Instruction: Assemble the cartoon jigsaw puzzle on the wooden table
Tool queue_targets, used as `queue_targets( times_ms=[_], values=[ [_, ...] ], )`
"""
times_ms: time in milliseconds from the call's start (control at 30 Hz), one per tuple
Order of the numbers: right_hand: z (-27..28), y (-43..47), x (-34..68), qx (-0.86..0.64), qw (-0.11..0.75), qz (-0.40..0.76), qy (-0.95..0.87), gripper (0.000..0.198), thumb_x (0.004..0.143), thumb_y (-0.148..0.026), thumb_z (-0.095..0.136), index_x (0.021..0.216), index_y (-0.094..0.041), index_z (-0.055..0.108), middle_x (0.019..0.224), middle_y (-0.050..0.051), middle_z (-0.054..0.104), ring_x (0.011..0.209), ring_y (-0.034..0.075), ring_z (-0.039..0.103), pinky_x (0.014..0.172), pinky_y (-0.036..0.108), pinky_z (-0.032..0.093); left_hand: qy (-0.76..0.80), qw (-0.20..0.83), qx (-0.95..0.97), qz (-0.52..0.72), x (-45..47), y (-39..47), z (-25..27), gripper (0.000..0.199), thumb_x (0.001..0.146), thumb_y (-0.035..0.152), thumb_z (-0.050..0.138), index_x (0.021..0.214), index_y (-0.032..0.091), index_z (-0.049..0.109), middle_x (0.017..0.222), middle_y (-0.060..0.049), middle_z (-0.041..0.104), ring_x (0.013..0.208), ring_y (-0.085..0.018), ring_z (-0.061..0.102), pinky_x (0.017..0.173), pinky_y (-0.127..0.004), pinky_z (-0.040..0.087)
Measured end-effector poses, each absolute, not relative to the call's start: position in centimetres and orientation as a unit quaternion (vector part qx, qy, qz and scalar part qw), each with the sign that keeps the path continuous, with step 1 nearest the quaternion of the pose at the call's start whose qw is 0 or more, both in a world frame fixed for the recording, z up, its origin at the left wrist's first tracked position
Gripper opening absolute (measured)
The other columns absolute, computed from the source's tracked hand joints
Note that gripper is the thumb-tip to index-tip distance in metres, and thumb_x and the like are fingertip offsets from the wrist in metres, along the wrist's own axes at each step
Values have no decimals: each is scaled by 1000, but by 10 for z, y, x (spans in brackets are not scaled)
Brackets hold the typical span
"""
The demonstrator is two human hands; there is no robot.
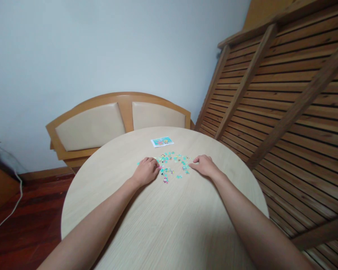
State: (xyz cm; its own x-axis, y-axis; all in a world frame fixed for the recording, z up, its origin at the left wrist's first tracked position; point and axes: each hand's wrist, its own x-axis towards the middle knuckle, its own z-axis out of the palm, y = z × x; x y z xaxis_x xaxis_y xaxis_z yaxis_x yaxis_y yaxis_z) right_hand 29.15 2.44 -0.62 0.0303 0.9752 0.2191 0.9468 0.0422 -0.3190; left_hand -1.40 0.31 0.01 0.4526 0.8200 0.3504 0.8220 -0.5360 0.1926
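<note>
Small jigsaw puzzle pieces [183, 164], mostly turquoise with bits of pink, yellow and dark colour, lie loosely scattered on a round pale wood table [169, 210]. At the left edge of the scatter rests my left hand [147, 171], fingers bent and close together, its tips by a pinkish piece; what they hold, if anything, is hidden. My right hand [205, 165] lies at the right edge, thumb and forefinger apart and pointing toward the pieces, with nothing seen between them. One pink-and-white piece [165, 180] sits nearest me. Beyond the scatter lies a picture card [162, 141] with cartoon figures on turquoise.
Behind the table stands a wooden headboard [125, 98] with cream padded panels, against a pale wall [124, 45]. A slatted wooden frame [270, 97] leans at the right. To the left, a white cable [20, 191] hangs over the dark red floor [45, 210].
</note>
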Motion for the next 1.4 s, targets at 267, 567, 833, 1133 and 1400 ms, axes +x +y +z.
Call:
queue_targets(
  times_ms=[267,567,833,1133,1400],
  values=[
    [-6,27,293,-666,191,92,-715,23,78,-44,71,83,-24,80,91,7,76,92,24,68,87,33,49,-468,-25,-857,-214,-15,7,0,14,91,28,57,82,19,63,94,-9,68,95,-25,61,91,-38,47],
    [-7,26,292,-685,188,65,-701,30,76,-49,72,87,-22,79,98,10,74,98,26,66,92,36,48,-469,-29,-855,-217,-15,7,-4,20,94,33,53,95,18,66,105,-12,67,103,-26,60,95,-40,46],
    [-5,25,288,-669,215,112,-703,26,76,-42,73,90,-21,76,102,9,74,101,25,66,91,34,48,-455,-53,-857,-237,-17,11,-5,16,92,32,55,91,19,63,102,-10,68,100,-25,61,96,-40,46],
    [7,14,271,-551,324,248,-729,20,80,-32,67,93,-17,69,82,4,72,72,15,65,65,24,46,-450,-81,-857,-238,-15,7,2,13,90,30,57,89,22,67,92,-6,72,98,-25,63,90,-37,47],
    [17,-15,214,-391,287,424,-765,26,77,-38,72,88,-15,69,77,5,73,74,17,68,70,28,50,-427,-106,-865,-242,-18,7,10,21,92,33,54,96,21,70,91,-5,73,90,-22,64,87,-33,47]
  ],
)
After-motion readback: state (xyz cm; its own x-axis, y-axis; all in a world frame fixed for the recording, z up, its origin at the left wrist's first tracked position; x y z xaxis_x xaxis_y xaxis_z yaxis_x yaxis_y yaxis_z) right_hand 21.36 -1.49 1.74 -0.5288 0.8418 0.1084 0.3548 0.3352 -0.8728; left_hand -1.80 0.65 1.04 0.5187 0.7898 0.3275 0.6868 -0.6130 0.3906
